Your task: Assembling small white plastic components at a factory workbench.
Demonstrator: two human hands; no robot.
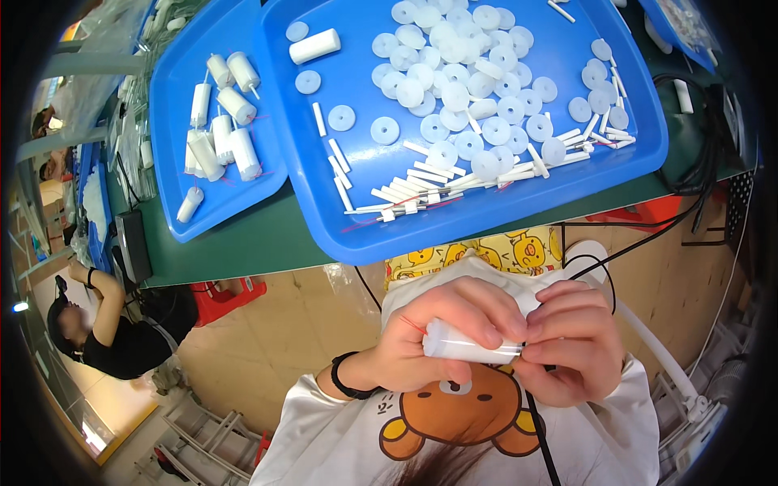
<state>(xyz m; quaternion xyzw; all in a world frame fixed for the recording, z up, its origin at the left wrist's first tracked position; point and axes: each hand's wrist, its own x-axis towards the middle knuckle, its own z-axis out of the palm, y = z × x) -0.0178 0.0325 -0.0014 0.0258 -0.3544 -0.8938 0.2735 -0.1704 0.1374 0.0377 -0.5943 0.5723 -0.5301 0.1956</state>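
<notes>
In front of my chest, my left hand (433, 312) is closed round a white cylinder (462, 344) lying roughly level. A thin red wire sticks out of its left end, and a glossy clear film seems to wrap it. The fingertips of my right hand (577, 340) are pinched together at the cylinder's right end; what lies between them is hidden. Beyond my hands, the large blue tray (352, 73) bears many translucent white discs (454, 97) with centre holes. Thin white tubes (397, 193), some with red wires, lie along its near side.
A smaller blue tray (180, 113) to the left holds several white cylinders (245, 154) with wires. Both trays stand on a green table (219, 259). Black cables (703, 154) run over its right edge. Another person (121, 340) is at the far left, beside a red stool (231, 300).
</notes>
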